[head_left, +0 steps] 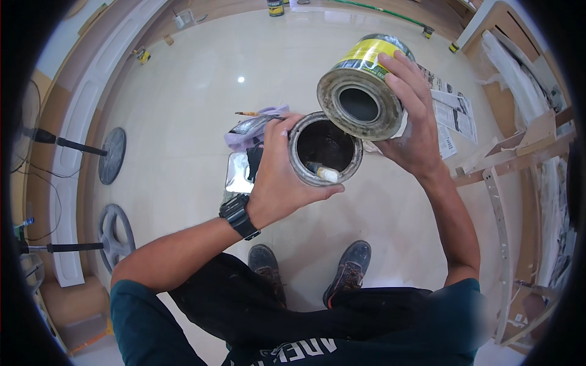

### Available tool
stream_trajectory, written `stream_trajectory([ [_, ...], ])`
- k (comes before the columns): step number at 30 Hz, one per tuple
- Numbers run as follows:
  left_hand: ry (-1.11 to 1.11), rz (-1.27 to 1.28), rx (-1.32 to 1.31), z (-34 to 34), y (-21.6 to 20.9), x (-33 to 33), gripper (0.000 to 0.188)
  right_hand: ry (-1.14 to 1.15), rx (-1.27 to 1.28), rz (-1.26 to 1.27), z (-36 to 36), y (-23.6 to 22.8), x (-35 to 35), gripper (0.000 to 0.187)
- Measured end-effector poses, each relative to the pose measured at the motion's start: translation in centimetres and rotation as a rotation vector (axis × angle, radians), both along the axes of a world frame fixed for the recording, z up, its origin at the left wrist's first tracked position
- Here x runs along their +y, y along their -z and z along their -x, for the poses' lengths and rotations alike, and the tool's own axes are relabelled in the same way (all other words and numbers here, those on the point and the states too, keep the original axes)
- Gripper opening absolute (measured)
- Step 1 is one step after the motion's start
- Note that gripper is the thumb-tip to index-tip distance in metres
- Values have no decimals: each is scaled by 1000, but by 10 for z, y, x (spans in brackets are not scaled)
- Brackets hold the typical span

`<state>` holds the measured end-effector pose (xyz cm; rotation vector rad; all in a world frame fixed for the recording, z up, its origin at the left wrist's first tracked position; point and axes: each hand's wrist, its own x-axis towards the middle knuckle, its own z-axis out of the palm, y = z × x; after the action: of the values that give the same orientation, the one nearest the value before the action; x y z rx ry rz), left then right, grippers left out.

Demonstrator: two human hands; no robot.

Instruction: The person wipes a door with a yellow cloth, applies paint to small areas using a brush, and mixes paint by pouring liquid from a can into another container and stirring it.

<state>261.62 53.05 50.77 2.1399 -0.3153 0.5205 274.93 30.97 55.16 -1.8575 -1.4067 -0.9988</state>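
My left hand (274,180), with a black watch on its wrist, is wrapped round an open round can (295,160) with a stained rim and dark inside. A small white-ended object (328,175) leans inside it near the rim; its kind I cannot make out. My right hand (414,119) grips a paint tin (372,52) with a yellow and green label. That tin is tilted, its round opening turned toward me, and its lower edge is beside or above the can's rim. Whether the two touch, I cannot tell. No liquid is visible between them.
Beyond my left hand, a paintbrush (247,114) and a lilac cloth (235,141) lie on the glossy floor near a silver tray (238,174). Newspaper sheets (455,116) lie at the right. Round stand bases (113,156) stand left; wrapped panels (513,67) lean right.
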Motion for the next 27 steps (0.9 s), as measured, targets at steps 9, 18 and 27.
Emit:
stream_trajectory([
  [9, 63, -32, -74, 2, 10, 9, 120, -12, 777, -253, -9, 48, -8, 113],
  [18, 112, -13, -61, 1, 17, 22, 119, 223, 1163, -126, -26, 219, -43, 110],
  [27, -55, 229, -25, -24, -4, 56, 114, 251, 1367, -15, 5, 310, -60, 115],
])
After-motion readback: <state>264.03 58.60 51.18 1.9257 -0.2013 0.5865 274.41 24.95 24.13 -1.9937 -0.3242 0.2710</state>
